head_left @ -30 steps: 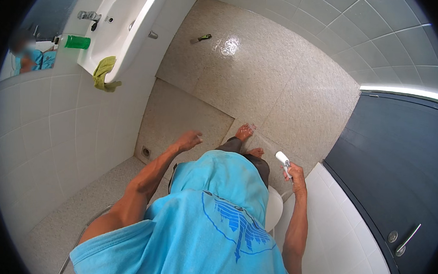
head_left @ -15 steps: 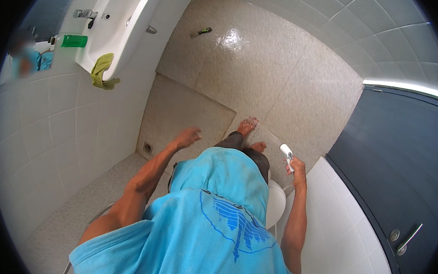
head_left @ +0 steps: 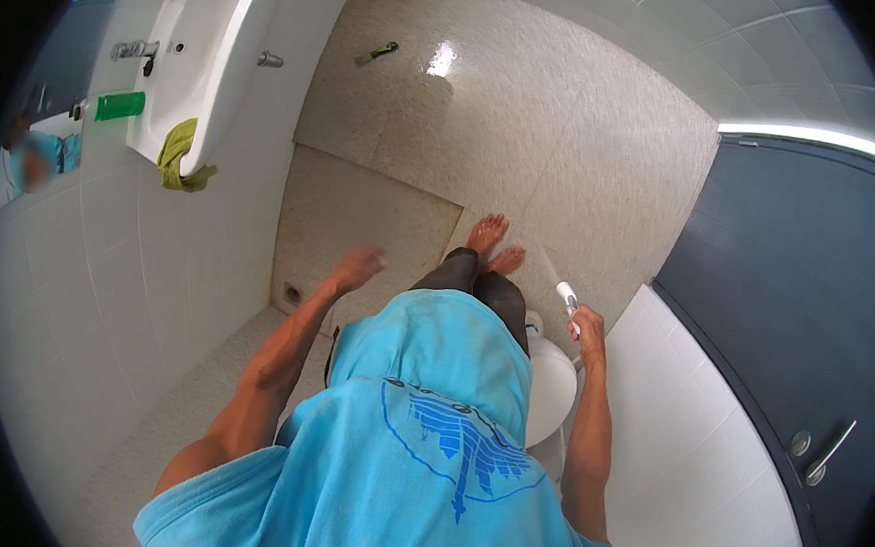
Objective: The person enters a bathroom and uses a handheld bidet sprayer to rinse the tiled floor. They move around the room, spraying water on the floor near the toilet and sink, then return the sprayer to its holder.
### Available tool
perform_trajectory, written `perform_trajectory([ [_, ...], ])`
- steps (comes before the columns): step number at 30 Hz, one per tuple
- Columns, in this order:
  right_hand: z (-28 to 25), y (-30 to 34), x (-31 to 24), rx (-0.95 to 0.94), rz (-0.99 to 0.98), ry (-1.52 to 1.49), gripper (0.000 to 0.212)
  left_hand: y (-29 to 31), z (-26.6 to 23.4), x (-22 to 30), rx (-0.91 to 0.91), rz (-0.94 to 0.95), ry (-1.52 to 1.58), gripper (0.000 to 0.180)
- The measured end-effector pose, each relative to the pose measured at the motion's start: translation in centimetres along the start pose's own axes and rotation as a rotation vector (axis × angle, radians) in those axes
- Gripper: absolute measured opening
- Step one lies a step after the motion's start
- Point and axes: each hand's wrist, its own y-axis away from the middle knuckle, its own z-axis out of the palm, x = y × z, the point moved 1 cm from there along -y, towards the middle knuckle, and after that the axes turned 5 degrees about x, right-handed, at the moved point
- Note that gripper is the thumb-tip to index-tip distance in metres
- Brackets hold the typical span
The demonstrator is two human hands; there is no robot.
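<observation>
Sprayer (head_left: 565, 293) (smooth, tubular) in right fingers (head_left: 584, 321)

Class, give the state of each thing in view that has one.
Spray head: held, seemingly spraying
Right hand: closed on spray head
Left hand: blurred, seemingly empty
Door: shut
Toilet lid: seemingly down
Cloth: draped over basin corner
Green-handled tool: lying on floor
Tap: no flow visible
</observation>
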Motion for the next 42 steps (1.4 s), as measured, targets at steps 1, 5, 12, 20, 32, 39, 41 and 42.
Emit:
perform_trajectory([
  [1,-0.2,-0.1,0.5,-0.023,-0.01,0.025,0.033,0.0,0.2,-0.3,0.011,0.014,-0.032,0.046],
  [5,-0.6,0.5,0.8,0.047,-0.035,-0.015,0.033,0.0,0.8,-0.6,0.042,0.093,-0.111,0.043],
  [12,-0.4,1.3,-2.4,0.032,-0.164,-0.1,0.033,0.2,0.6,1.4,0.089,0.199,-0.127,0.039],
  [20,-1.0,6.0,-7.8,0.159,-0.326,-0.425,0.052,0.8,0.7,3.4,0.101,0.135,-0.127,0.036],
  [32,-1.9,8.3,-10.0,-0.166,-0.254,-0.209,0.068,1.0,1.3,3.7,0.025,0.071,0.007,0.041],
  [39,-2.7,7.2,-7.8,-0.173,-0.171,-0.378,0.07,1.2,1.3,2.2,0.1,0.159,-0.06,0.039],
  [41,-3.8,6.8,-7.2,-0.082,-0.201,-0.445,0.07,1.3,1.5,1.3,0.106,0.169,-0.093,0.038],
  [42,-4.6,6.4,-6.3,-0.048,-0.222,-0.483,0.071,1.2,1.4,1.3,0.107,0.179,-0.111,0.038],
])
